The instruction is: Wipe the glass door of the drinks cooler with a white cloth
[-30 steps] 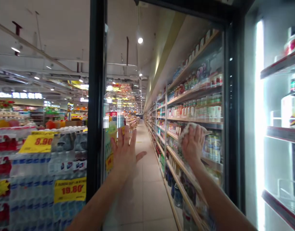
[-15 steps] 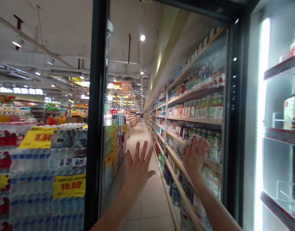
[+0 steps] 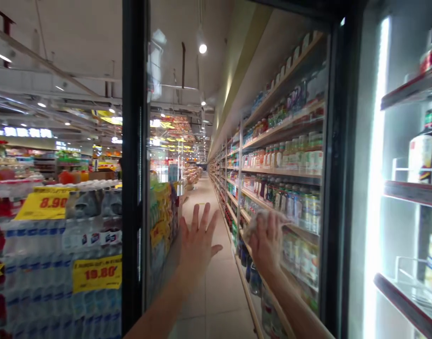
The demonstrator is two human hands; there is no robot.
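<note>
A glass door (image 3: pixel 233 301) in a black frame (image 3: pixel 133 117) stands open in front of me, with an aisle seen through it. My left hand (image 3: pixel 198 238) lies against the pane left of its middle, fingers spread and holding nothing. Under my right hand (image 3: pixel 267 245) is a pale, crumpled cloth (image 3: pixel 252 227), pressed to the glass on the right side. Its edges show around the fingers, which are slightly blurred; the palm side is hidden.
On the right is a lit cooler with wire-fronted shelves (image 3: pixel 410 193) and bottles (image 3: pixel 420 150). Stacked packs of bottled water (image 3: pixel 32 245) with yellow price signs (image 3: pixel 98 273) stand left of the door. Beyond the glass, long drink shelves (image 3: pixel 283 172) line a tiled floor (image 3: pixel 218 278).
My right hand and the cloth have moved left and slightly down across the glass. The left hand keeps its spread pose; the whole view has shifted a little.
</note>
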